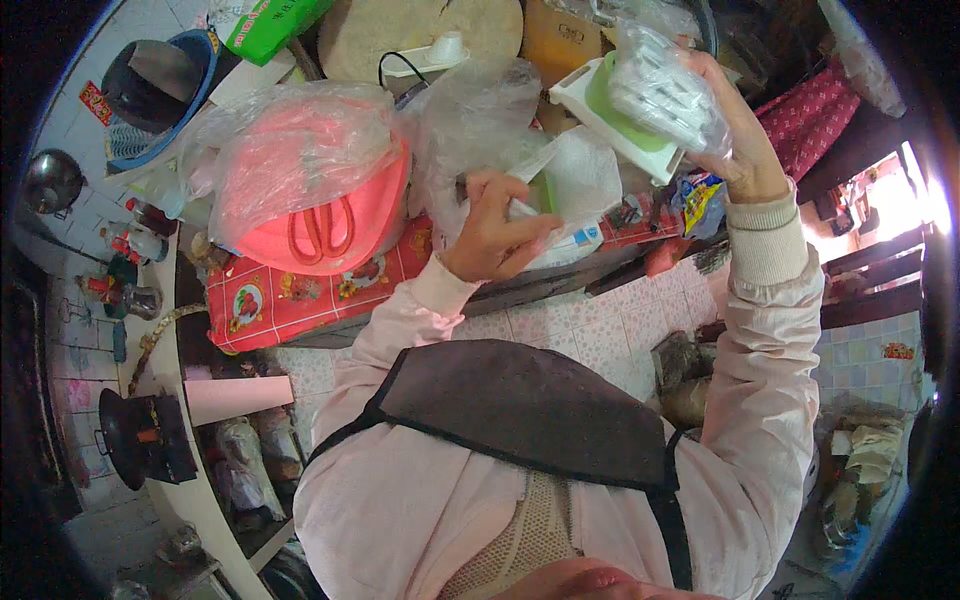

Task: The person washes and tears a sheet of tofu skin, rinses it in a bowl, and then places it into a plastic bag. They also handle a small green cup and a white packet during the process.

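Note:
My right hand (724,124) is closed on a clear plastic bag (664,90) with several white pieces inside. The bag hangs over a white plastic tray (581,94) and a light green container (604,94). My left hand (499,229) is above the table's front edge, its fingers curled near a white object (519,210); whether it grips this is hard to tell. Just behind it lie thin white sheeting (589,169) and a crumpled clear bag (480,112). To the left, a pink plastic basin (375,232) is partly under clear plastic, with red-handled scissors (321,232) on it.
A red patterned tablecloth (240,300) covers the table. Behind are a round board (420,30), a cardboard box (559,41) and a green packet (270,30). A blue basin (202,82) holds dark cookware at the far left. A blue and yellow packet (701,199) lies at the right edge.

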`<state>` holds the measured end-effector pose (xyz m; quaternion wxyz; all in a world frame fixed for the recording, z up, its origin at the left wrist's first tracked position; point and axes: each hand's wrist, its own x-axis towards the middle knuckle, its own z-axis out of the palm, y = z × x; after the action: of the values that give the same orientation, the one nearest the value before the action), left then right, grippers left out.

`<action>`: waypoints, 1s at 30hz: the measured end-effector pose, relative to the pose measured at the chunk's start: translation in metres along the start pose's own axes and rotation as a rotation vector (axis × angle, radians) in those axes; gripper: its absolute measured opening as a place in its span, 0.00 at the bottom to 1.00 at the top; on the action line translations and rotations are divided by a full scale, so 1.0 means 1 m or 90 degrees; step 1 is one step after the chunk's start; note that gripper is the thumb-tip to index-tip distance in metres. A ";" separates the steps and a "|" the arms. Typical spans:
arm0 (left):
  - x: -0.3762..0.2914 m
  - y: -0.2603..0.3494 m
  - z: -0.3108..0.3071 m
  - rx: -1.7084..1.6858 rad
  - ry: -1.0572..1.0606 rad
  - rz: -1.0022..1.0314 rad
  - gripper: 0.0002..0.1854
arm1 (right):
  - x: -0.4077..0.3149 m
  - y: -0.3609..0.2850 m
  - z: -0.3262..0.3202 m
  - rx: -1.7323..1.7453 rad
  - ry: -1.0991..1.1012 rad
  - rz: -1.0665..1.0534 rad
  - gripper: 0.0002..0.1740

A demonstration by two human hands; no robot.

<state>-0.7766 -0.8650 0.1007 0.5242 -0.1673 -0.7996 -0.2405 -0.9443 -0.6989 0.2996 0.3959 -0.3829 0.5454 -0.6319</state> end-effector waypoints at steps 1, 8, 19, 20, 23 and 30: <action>-0.009 0.004 0.000 -0.008 0.017 -0.018 0.14 | 0.004 0.000 -0.002 0.056 -0.028 0.042 0.22; -0.021 0.005 -0.010 -0.033 0.047 -0.050 0.15 | 0.010 0.006 0.049 -0.524 -0.118 0.047 0.19; -0.032 0.003 -0.015 -0.352 -0.087 -0.150 0.19 | 0.050 0.050 0.053 -0.709 -0.172 0.154 0.24; -0.030 0.004 -0.014 -0.305 -0.062 -0.135 0.19 | 0.053 0.049 0.053 -0.743 -0.164 0.139 0.25; -0.024 0.010 -0.012 -0.223 -0.006 -0.108 0.17 | 0.057 0.056 0.046 -0.673 -0.105 0.116 0.24; -0.026 0.006 -0.025 -0.138 0.041 -0.108 0.14 | 0.021 0.010 0.053 -0.546 0.100 0.062 0.25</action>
<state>-0.7443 -0.8743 0.0860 0.5063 -0.1471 -0.7630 -0.3740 -0.9028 -0.7394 0.2972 0.1875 -0.4371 0.8043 -0.3564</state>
